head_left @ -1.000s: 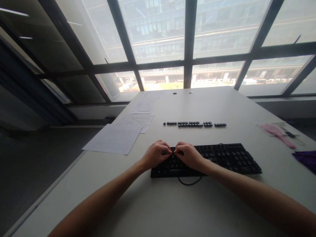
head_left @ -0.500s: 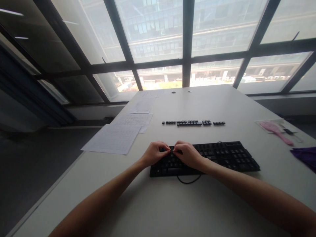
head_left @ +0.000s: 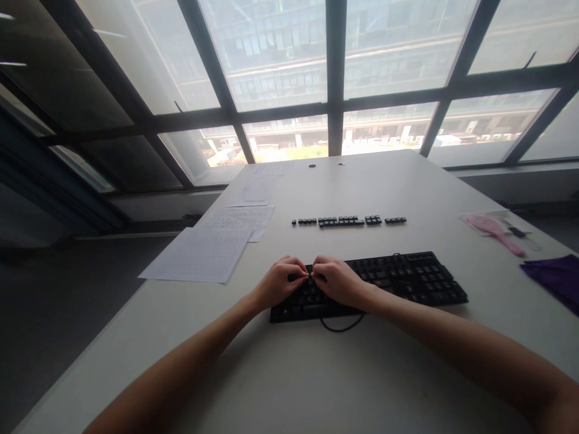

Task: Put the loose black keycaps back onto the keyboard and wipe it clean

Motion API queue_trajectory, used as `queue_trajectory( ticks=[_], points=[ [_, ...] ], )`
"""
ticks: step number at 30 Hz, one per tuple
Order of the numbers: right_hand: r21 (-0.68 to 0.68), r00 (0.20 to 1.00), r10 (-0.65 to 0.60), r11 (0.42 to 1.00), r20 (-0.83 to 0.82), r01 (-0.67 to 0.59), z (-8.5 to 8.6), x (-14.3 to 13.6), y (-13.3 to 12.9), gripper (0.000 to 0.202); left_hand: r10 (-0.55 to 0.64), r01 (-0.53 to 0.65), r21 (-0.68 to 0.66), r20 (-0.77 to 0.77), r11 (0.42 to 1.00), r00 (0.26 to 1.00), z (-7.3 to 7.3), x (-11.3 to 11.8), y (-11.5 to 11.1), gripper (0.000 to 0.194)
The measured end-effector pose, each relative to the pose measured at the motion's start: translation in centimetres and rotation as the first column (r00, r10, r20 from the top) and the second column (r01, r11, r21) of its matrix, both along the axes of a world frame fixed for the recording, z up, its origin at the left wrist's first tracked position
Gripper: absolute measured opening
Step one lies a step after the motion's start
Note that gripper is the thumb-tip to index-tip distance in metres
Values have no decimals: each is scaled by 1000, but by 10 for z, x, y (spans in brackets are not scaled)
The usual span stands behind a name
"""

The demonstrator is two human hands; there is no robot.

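A black keyboard (head_left: 407,280) lies on the white table, its cable looping out at the near edge. Over its upper left part, my left hand (head_left: 283,281) is closed in a pinch, thumb and fingertips together. My right hand (head_left: 337,281) pinches just beside it, the fingertips of both hands nearly touching at the keys. Whatever sits between the fingertips is too small to make out. Beyond the keyboard, loose black keycaps (head_left: 341,221) stand in a row of small groups.
Printed paper sheets (head_left: 196,254) lie along the left side of the table (head_left: 289,374). At the right are a pink hairbrush (head_left: 495,233) on a clear bag, a small dark item, and a purple cloth (head_left: 554,278). Large windows rise behind the far edge.
The whole view has shifted slightly, so the table things appear a little further left. Both hands keep their pinch at the same part of the keyboard.
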State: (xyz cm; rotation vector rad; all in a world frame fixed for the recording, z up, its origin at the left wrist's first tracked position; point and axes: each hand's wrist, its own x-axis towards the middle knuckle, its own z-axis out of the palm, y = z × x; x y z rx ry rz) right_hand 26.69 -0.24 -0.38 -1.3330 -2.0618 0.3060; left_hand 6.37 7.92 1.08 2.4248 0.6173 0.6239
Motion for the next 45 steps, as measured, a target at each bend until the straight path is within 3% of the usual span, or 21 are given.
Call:
queue_trajectory(
  ticks=[8,13,18,22,26,30,45],
  points=[
    [-19,1000,-1,1000,1,1,4,-1,-1,17,25,-26,48,23,998,999,2,2,-4,12],
    [0,997,-45,999,-62,45,16,6,-1,15,84,-86,45,45,995,995,10,4,4,18],
    [39,940,-335,942,66,333,32,42,38,17,200,-209,143,75,967,977,18,29,43,16],
    [43,848,-410,906,336,421,31,70,84,24,270,-244,258,-69,935,960,12,71,85,19],
    [48,816,-400,906,417,420,23,80,112,24,303,-256,294,-125,921,945,1,105,113,16],
    [53,812,-375,917,447,395,16,79,123,23,323,-263,311,-158,913,933,-5,120,123,15],
    [52,855,-280,957,436,287,14,76,129,22,327,-284,224,-188,932,926,-2,121,115,12]
  ],
)
